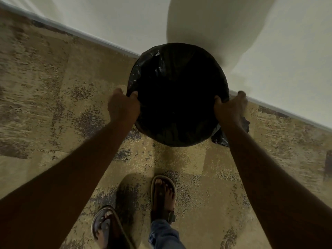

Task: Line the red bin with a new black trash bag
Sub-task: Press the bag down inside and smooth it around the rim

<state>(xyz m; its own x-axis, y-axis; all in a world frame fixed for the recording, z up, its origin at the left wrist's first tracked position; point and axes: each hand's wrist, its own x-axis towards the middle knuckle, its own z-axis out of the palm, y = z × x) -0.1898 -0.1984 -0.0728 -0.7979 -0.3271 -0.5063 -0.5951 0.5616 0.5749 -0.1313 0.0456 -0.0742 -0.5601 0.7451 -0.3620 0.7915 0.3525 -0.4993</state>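
Note:
A round bin stands on the floor against the wall, seen from straight above. A black trash bag (172, 69) covers its whole mouth and rim, so none of the bin's red shows. My left hand (123, 106) grips the bag-covered rim on the left side, thumb inside. On the right side my right hand (230, 106) grips the rim the same way. A loose flap of the bag (220, 137) hangs out below my right wrist. The inside of the bag is too dark to see.
A white wall (107, 18) with a pale baseboard (89, 35) runs diagonally behind the bin. Mottled tan carpet (45, 96) covers the floor. My two sandalled feet (162, 198) stand just in front of the bin.

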